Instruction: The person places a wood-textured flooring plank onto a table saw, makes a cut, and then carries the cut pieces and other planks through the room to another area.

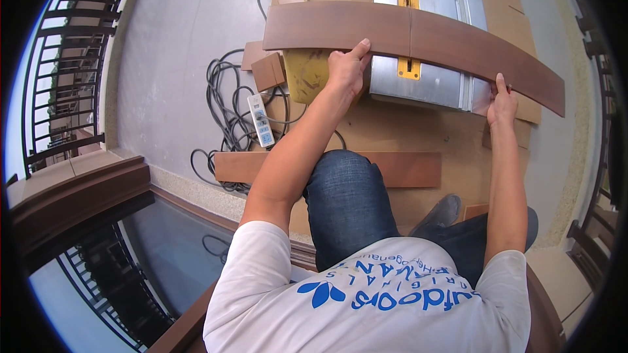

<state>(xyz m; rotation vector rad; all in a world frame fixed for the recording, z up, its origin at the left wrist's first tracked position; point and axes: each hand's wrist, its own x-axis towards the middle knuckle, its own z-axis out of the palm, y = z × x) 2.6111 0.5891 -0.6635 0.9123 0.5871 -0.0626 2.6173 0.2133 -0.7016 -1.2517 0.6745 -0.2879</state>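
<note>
A long reddish-brown wooden plank (333, 26) lies crosswise over a silver metal saw table (418, 88) with yellow slotted inserts. Across the plank runs a thin dark line above the slot; whether it is a mark or a cut, I cannot tell. My left hand (348, 70) grips the plank's near edge left of the saw table, thumb on top and fingers underneath. Near the plank's right end, my right hand (502, 103) holds the same edge, its thumb also up. The plank hides the middle of the slot between the inserts.
A yellow bin-like object (304, 78) stands left of the saw table. Beside it are wood offcuts (268, 72), a white power strip (260, 121) and coiled black cable (222, 98). Another plank (412, 170) lies on the cardboard (379, 131) by my knee. Railings flank the space.
</note>
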